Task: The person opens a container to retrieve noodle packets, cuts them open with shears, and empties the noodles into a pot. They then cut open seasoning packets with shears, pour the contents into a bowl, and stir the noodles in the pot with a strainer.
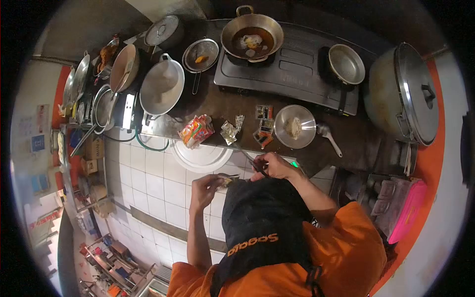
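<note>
My right hand (275,166) is closed round the black handles of scissors (245,154), whose grey blades point up and left toward the counter edge. In my left hand (202,189), pinched between the fingers, is a small torn-looking packet (228,181) with a silvery and yellowish surface. Both hands are in front of my black apron (262,213), the packet apart from the scissor blades. Just beyond them on the counter lie crumpled silver foil wrappers (231,130), small dark-and-orange sachets (263,132) and a metal bowl (295,126) with pale powder.
A wok (252,39) with brown liquid and pale lumps sits on the gas stove (297,69). A red-and-white plastic pack (196,131), a white spoon (330,138), a strainer (201,54) and a colander (162,89) stand around. At right is a large lidded pot (403,94).
</note>
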`<state>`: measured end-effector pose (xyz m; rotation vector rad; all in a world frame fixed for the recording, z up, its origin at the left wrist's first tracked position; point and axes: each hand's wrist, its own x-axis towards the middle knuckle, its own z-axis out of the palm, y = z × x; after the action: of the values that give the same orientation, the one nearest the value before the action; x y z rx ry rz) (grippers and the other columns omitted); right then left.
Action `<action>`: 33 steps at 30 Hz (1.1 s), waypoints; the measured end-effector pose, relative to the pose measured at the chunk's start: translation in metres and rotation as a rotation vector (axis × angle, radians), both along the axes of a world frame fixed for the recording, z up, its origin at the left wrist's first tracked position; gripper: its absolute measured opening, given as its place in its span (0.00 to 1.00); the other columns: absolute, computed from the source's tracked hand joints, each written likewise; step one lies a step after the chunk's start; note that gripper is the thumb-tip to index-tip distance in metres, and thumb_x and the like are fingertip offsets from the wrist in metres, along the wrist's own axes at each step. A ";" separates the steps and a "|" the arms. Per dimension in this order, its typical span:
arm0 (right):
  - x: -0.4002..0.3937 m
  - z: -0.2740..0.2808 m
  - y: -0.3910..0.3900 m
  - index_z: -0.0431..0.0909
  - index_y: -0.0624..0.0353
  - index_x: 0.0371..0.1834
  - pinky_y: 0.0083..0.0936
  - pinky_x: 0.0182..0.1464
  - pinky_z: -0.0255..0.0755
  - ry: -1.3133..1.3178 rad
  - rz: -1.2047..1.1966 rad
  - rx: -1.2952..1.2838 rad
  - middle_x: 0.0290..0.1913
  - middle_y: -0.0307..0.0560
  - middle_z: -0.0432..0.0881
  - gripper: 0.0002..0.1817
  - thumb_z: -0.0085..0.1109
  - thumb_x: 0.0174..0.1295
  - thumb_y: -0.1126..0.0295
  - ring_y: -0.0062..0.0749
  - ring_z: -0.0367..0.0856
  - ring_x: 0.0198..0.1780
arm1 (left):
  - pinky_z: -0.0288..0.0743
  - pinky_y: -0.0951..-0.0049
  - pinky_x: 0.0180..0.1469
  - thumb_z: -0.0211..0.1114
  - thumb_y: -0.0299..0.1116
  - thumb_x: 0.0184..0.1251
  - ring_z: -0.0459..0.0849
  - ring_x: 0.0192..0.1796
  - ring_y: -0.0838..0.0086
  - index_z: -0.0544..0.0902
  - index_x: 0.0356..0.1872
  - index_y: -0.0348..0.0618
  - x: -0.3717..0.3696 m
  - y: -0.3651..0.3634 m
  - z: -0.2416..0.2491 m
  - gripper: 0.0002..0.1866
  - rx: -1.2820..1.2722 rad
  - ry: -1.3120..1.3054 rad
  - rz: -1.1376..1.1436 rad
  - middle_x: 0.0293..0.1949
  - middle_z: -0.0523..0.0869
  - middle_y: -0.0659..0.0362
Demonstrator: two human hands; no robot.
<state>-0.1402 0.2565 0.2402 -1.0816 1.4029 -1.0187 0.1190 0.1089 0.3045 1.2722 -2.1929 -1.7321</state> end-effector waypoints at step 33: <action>-0.036 0.132 0.022 0.78 0.60 0.38 0.23 0.45 0.79 -0.115 -0.570 -0.204 0.39 0.42 0.85 0.15 0.77 0.54 0.73 0.26 0.85 0.43 | 0.87 0.72 0.44 0.71 0.27 0.66 0.87 0.47 0.70 0.79 0.55 0.38 -0.143 0.066 0.041 0.18 0.736 0.712 0.297 0.48 0.87 0.55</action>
<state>-0.1764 0.2782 0.3723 -0.7568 1.5744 -1.6345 -0.0235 0.1754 0.3456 0.7763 -0.9646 -2.4262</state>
